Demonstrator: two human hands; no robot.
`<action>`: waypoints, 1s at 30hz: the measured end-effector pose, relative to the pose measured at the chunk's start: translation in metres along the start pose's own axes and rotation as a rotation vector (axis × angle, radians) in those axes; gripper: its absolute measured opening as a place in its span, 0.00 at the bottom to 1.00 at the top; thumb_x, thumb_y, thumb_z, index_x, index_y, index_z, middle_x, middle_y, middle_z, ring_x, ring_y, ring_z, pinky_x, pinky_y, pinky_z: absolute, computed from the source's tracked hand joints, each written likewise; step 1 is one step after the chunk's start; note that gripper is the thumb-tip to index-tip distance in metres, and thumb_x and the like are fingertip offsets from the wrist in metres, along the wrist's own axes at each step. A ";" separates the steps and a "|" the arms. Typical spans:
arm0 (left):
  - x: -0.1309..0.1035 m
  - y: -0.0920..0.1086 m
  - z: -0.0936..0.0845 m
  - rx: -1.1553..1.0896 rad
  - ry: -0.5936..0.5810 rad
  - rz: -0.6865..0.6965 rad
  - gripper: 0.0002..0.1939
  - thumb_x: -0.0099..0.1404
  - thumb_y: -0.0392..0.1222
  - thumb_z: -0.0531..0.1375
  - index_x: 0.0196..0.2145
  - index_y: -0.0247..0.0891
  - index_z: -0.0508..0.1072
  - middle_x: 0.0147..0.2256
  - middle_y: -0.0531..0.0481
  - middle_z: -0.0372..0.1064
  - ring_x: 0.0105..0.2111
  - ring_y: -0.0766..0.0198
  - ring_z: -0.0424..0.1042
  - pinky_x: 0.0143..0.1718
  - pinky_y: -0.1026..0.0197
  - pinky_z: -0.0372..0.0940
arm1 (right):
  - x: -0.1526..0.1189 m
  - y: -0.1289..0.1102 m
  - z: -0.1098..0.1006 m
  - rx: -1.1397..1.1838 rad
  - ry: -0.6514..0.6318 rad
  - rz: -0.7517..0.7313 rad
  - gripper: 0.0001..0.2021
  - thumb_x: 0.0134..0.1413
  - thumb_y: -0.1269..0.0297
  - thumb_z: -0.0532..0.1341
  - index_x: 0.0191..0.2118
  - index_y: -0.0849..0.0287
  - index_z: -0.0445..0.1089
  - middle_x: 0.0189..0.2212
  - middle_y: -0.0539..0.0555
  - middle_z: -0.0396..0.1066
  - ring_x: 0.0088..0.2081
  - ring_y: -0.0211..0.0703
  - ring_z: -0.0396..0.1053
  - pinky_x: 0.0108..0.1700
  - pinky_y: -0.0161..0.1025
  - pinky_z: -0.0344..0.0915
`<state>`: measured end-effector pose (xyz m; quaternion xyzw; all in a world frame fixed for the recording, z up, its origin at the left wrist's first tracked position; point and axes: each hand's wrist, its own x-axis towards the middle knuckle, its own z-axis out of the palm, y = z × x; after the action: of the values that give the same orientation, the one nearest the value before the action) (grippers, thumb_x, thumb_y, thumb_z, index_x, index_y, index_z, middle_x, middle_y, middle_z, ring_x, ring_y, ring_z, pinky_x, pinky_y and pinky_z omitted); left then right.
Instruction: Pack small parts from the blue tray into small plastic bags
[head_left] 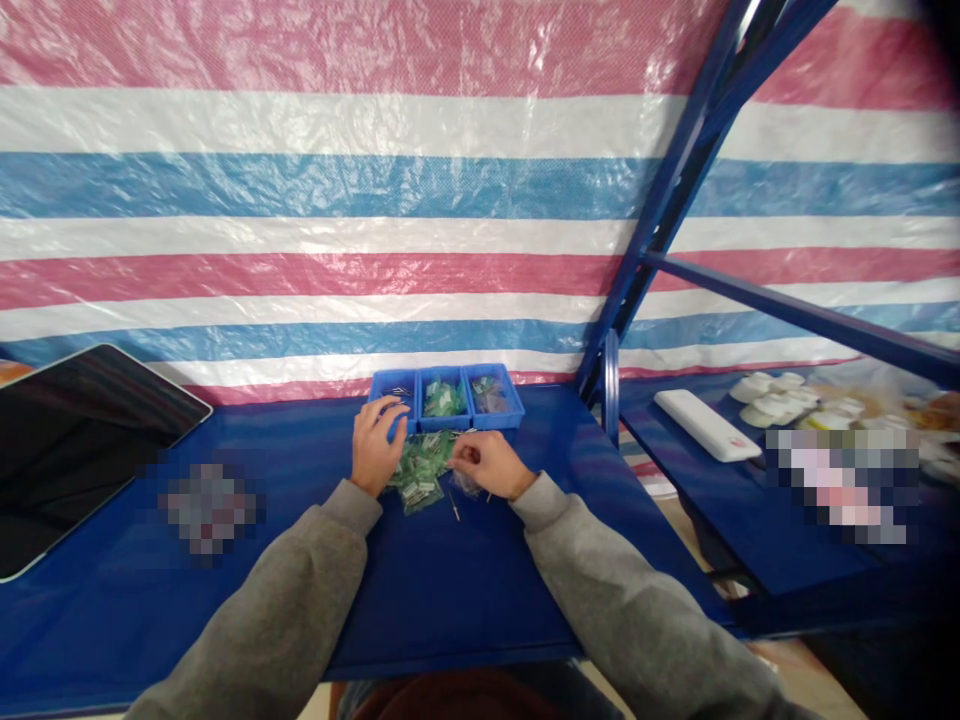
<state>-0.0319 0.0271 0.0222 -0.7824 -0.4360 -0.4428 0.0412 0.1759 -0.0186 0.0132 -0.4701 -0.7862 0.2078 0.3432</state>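
Observation:
My left hand is raised by the front of the left blue bin, its fingers apart and curved. Small metal pieces lie in that bin. The middle bin holds green plastic packets, and the right bin holds clear packets. A pile of green packets lies on the table between my hands. At the pile's right side, my right hand has thumb and fingertips pinched together; whatever is between them is too small to tell. A thin metal pin lies in front of the pile.
A dark flat screen lies on the blue table at left, near a blurred item. A blue metal frame rises at right. Beyond it, a second table carries a white oblong device and several white parts.

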 end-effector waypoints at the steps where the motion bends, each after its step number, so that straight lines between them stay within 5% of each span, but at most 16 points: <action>1: -0.002 0.002 0.000 -0.019 -0.007 0.007 0.09 0.63 0.38 0.54 0.39 0.39 0.72 0.45 0.45 0.67 0.47 0.56 0.64 0.50 0.53 0.56 | -0.001 0.001 -0.001 -0.003 -0.128 -0.005 0.09 0.46 0.60 0.63 0.23 0.60 0.71 0.16 0.48 0.68 0.19 0.33 0.62 0.23 0.30 0.55; 4: -0.007 0.006 0.002 -0.089 -0.037 0.035 0.09 0.63 0.36 0.53 0.37 0.39 0.73 0.41 0.46 0.69 0.44 0.58 0.66 0.49 0.54 0.59 | -0.005 0.001 0.001 -0.054 -0.353 -0.017 0.11 0.34 0.58 0.69 0.18 0.59 0.71 0.14 0.47 0.67 0.17 0.32 0.61 0.20 0.30 0.51; 9: -0.011 0.011 0.005 -0.175 -0.083 0.074 0.10 0.63 0.35 0.52 0.36 0.39 0.73 0.38 0.46 0.70 0.41 0.60 0.67 0.47 0.55 0.61 | -0.012 -0.005 0.015 -0.198 -0.293 0.057 0.13 0.24 0.58 0.72 0.11 0.57 0.69 0.08 0.47 0.61 0.13 0.33 0.58 0.16 0.32 0.45; 14: -0.014 0.014 0.007 -0.218 -0.164 0.106 0.11 0.63 0.34 0.51 0.36 0.38 0.73 0.36 0.46 0.70 0.40 0.61 0.68 0.45 0.57 0.63 | -0.013 -0.010 0.018 -0.262 -0.234 0.053 0.06 0.29 0.67 0.68 0.13 0.56 0.71 0.11 0.49 0.65 0.16 0.37 0.63 0.17 0.32 0.47; 25: -0.018 0.026 0.006 -0.315 -0.323 0.240 0.12 0.64 0.38 0.53 0.42 0.38 0.72 0.39 0.43 0.71 0.40 0.60 0.69 0.44 0.57 0.64 | -0.002 -0.016 0.001 -0.094 0.014 0.030 0.04 0.44 0.71 0.59 0.21 0.60 0.67 0.17 0.47 0.66 0.20 0.34 0.61 0.24 0.30 0.53; 30: -0.020 0.019 0.010 -0.280 -0.249 0.200 0.10 0.64 0.42 0.54 0.35 0.37 0.74 0.31 0.45 0.72 0.33 0.62 0.70 0.38 0.59 0.65 | -0.001 -0.009 0.004 -0.011 0.157 0.009 0.09 0.54 0.65 0.55 0.26 0.60 0.68 0.17 0.47 0.65 0.21 0.34 0.61 0.27 0.31 0.55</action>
<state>-0.0163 0.0067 0.0079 -0.8686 -0.2919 -0.3926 -0.0783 0.1678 -0.0240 0.0160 -0.4905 -0.7558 0.1676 0.4002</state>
